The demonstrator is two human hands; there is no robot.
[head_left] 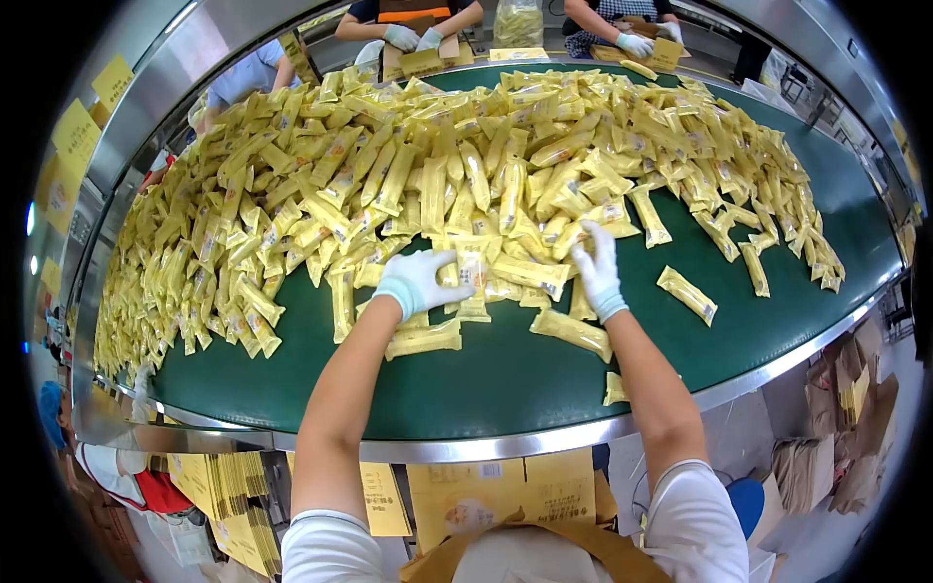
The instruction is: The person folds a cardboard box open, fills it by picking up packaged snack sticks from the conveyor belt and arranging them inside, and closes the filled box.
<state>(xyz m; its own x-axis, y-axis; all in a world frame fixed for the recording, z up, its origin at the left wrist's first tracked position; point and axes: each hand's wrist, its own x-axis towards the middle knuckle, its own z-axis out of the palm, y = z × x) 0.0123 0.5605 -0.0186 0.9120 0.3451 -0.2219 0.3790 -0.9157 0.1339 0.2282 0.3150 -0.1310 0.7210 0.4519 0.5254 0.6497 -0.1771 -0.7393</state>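
Note:
My left hand (pixel 420 282), in a white glove with a pale green cuff, rests at the near edge of a heap of yellow snack packets (pixel 389 180). Its thumb and fingers are apart, beside a printed packet (pixel 473 280) that points toward me. Across from it, my right hand (pixel 599 271), gloved the same way, has its fingers spread over the packets. Between the two hands lies a slanted packet (pixel 530 273). Loose packets lie closer to me, one below the left hand (pixel 425 340) and another by the right wrist (pixel 571 333).
The heap lies on a green belt (pixel 466 394) with a metal rim (pixel 486 448). Across the belt, gloved co-workers handle cardboard boxes (pixel 426 60). An open yellow carton (pixel 501 494) stands below the rim before me, with flat cartons (pixel 225 510) to the left.

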